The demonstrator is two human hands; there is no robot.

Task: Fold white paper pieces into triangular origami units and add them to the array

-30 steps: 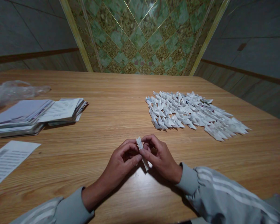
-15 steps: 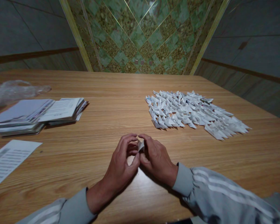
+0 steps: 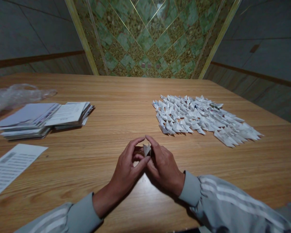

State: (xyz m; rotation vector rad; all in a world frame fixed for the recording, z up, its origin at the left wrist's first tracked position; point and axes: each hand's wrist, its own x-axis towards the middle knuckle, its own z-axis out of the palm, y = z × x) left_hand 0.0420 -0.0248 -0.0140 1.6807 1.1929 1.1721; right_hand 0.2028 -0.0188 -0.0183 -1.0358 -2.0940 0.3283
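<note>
Between my two hands is a small folded paper boat (image 3: 146, 150), whitish, with pointed peaks showing upward. My left hand (image 3: 129, 162) curls round its left side, the thumb pressed at its lower front edge. From the right, my right hand (image 3: 163, 165) closes on it, with the index finger arched over toward the left index fingertip. Both hands are just above the table, and the boat's underside is hidden by the fingers and thumbs.
Many similar folded paper boats (image 3: 184, 115) lie in tight rows at the right. Two stacks of paper sheets (image 3: 31, 115) stand at the left, with a clear plastic bag (image 3: 16, 95) behind. A printed sheet (image 3: 16, 166) lies nearer on the wooden table (image 3: 121, 100).
My left thumb has shifted right across the front of the paper boat, and more of its peaks now shows. The index fingertips have risen slightly and come close together.
</note>
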